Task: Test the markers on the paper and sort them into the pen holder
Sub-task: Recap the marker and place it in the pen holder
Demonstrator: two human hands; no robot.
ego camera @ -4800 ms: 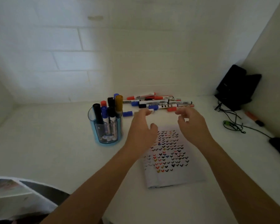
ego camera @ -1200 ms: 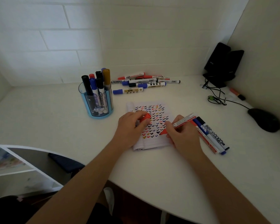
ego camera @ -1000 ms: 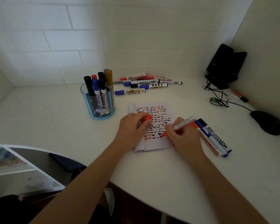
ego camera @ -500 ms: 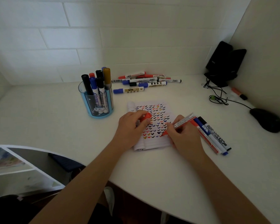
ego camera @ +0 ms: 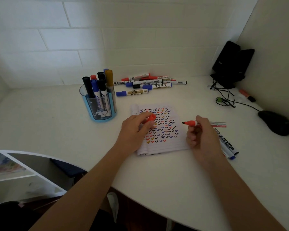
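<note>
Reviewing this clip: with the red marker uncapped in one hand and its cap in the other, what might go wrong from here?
1. The right hand holds the red marker uncapped, tip pointing at the left hand; a misaimed recapping with the cap could ink the fingers.
2. The tip hovers beyond the paper edge, so dipping could mark the desk.
3. The same hand also grips other markers, which could slip out.

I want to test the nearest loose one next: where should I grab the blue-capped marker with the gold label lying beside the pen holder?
Pinch the gold-label marker mid-barrel from above. It lies flat, apart from the pile, cap toward the pen holder, so its long sides look free.
</note>
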